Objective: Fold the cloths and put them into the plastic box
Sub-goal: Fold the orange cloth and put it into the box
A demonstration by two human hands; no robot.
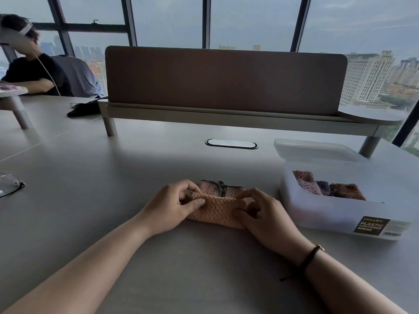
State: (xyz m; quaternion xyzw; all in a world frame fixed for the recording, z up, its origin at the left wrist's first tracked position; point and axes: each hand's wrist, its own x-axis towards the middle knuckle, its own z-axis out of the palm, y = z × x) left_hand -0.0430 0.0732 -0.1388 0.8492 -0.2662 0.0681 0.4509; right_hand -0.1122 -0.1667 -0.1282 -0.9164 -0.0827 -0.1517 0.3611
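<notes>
Two hands, left hand [169,206] and right hand [264,215], each grip pinching peach waffle-textured cloth [215,208], dark-edged, half folded

Single head-worn wide-angle view, facing forward and down across a grey table [113,223]. Close over both forearms, with the hands meeting near centre frame. Plastic box [328,214] at about 3 o'clock, desk divider [226,78] at 12. Edges bowed, probably from lens distortion. No second view to overlap.
</notes>
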